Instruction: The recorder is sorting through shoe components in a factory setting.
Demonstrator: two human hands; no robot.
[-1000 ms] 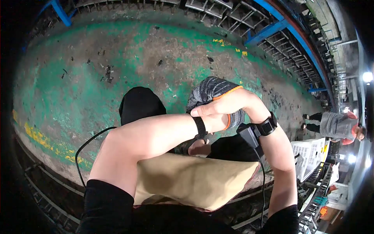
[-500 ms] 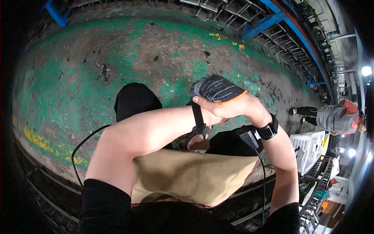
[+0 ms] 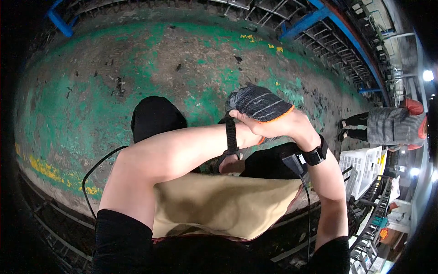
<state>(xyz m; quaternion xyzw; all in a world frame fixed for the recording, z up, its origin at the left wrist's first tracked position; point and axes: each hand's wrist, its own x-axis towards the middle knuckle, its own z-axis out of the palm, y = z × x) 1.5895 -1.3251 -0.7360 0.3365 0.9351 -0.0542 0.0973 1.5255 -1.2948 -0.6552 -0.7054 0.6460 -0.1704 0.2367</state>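
Note:
My forearms cross in front of me, hands close together. My right hand (image 3: 278, 125) is bent over my left wrist, with its bare thumb pressed beside a black strap (image 3: 232, 136) there. Across its fingers lies a dark grey knitted glove (image 3: 261, 103) with pale stripes and an orange cuff. A second bit of orange edging shows under the hand. My left hand is hidden behind the glove and my right hand, so its fingers do not show. A black band with a small cabled device (image 3: 292, 163) sits on my right wrist.
Tan cloth (image 3: 219, 203) covers my lap between black-clad knees. The worn green floor (image 3: 105, 100) spreads ahead, bordered by metal racks with blue posts (image 3: 303, 26). To the right are a white plastic crate (image 3: 365, 166) and a standing person (image 3: 392, 128). Thin cables hang beside both arms.
My hands keep nearly the same hold, shifted slightly to the right in the picture. The person at the right appears a little higher and turned. The whole view has tilted slightly.

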